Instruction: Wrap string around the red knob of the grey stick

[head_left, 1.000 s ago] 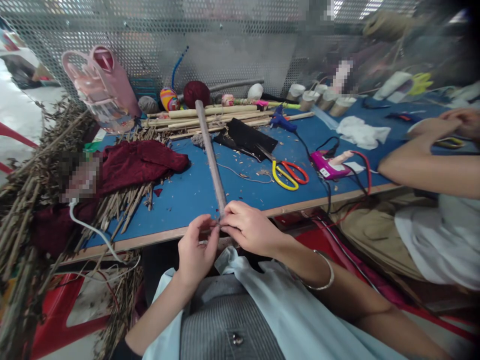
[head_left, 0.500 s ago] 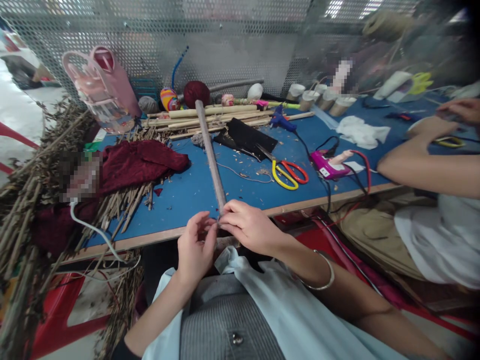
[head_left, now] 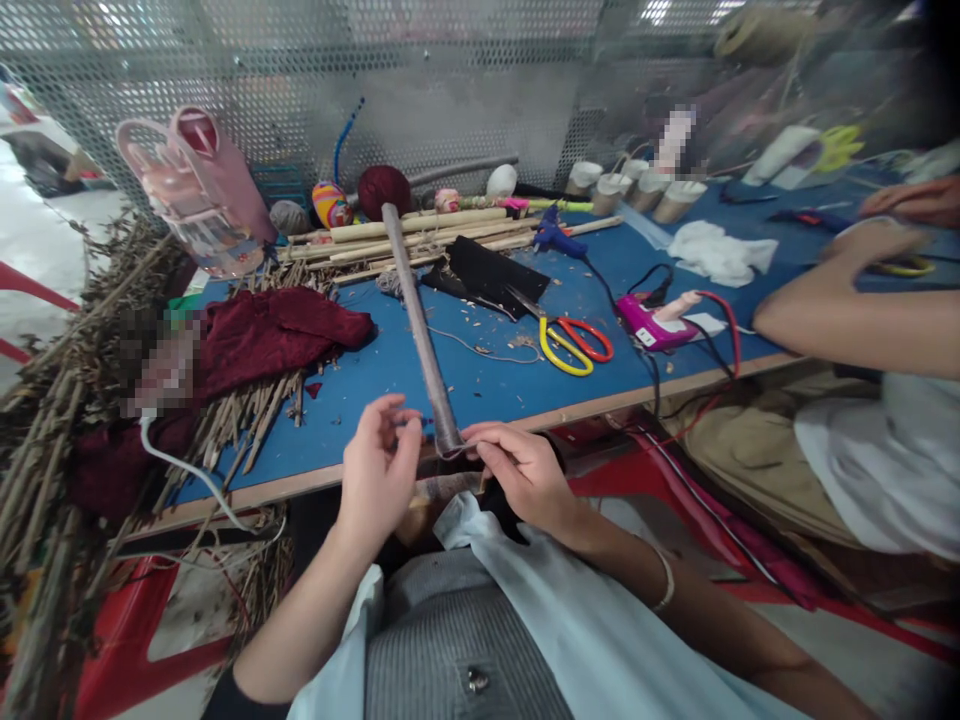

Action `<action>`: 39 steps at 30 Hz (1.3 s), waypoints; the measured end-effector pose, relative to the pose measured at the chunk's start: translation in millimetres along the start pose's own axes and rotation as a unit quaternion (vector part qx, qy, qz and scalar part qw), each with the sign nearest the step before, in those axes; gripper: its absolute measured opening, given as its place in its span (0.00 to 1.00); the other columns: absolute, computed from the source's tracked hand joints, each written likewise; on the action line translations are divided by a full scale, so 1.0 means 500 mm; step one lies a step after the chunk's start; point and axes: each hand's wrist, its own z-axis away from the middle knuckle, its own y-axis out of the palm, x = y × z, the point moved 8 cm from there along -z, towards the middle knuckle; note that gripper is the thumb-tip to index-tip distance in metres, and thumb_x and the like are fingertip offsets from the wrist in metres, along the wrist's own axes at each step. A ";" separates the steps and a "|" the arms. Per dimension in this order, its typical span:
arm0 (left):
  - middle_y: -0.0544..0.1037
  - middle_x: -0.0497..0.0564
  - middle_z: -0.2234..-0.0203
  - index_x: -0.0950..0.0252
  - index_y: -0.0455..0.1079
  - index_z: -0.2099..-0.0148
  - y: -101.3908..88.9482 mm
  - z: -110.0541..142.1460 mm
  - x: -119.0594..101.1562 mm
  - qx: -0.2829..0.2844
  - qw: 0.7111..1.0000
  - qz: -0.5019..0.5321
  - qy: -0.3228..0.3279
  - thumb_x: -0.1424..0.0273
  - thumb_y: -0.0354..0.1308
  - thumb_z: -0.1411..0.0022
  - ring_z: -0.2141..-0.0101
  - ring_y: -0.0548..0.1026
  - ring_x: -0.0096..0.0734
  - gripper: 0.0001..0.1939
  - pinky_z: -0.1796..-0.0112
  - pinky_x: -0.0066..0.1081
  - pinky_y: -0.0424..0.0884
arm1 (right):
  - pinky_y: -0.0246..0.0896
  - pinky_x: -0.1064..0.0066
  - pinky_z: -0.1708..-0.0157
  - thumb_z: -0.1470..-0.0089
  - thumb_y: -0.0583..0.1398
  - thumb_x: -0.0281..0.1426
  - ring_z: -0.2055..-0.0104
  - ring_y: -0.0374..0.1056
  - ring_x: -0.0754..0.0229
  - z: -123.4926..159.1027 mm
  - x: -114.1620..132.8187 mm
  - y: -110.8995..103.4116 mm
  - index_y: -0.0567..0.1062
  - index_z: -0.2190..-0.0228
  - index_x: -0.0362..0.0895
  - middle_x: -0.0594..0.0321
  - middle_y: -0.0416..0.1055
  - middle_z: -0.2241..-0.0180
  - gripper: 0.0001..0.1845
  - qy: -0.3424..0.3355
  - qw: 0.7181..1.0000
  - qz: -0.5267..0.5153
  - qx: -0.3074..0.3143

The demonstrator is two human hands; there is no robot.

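Note:
A long grey stick, seemingly wrapped in yarn, slants across the table with its near end over the front edge. My right hand is closed in a pinch on a thin grey yarn strand at that near end. My left hand is just left of the end, fingers apart and curved, with nothing seen in it. A small grey yarn ball lies beside the stick, and a loose strand trails to its right.
Scissors with yellow and red handles lie right of the stick, near a blue glue gun and a purple power strip. Dark red cloth and dry twigs fill the left. A co-worker's arm rests at right.
My hands were together at the stick's near end. The left hand has drawn back to the left and opened; the right has shifted right with the yarn, exposing the stick's end.

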 end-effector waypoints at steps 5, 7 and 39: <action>0.75 0.47 0.74 0.67 0.60 0.43 0.032 -0.092 -0.027 0.057 0.990 -0.128 -0.018 0.63 0.64 0.50 0.76 0.72 0.28 0.34 0.74 0.27 0.66 | 0.67 0.75 0.76 0.40 0.53 0.33 0.76 0.70 0.66 -0.008 -0.011 0.009 0.74 0.65 0.42 0.60 0.75 0.73 0.12 0.076 0.995 -0.072 -0.004; 0.72 0.44 0.78 0.69 0.62 0.44 0.043 -0.108 -0.028 0.072 0.991 -0.105 -0.045 0.65 0.66 0.53 0.78 0.69 0.26 0.34 0.76 0.26 0.64 | 0.66 0.75 0.76 0.40 0.53 0.33 0.76 0.70 0.66 -0.019 0.004 0.003 0.74 0.66 0.42 0.61 0.74 0.74 0.12 0.063 0.995 -0.073 -0.003; 0.74 0.48 0.76 0.69 0.73 0.63 0.096 0.018 -0.006 0.200 0.883 0.359 -0.227 0.58 0.66 0.50 0.79 0.70 0.17 0.19 0.80 0.15 0.69 | 0.62 0.78 0.81 0.42 0.56 0.39 0.80 0.66 0.69 -0.052 0.032 0.003 0.72 0.66 0.43 0.67 0.68 0.81 0.12 0.095 0.970 -0.224 -0.017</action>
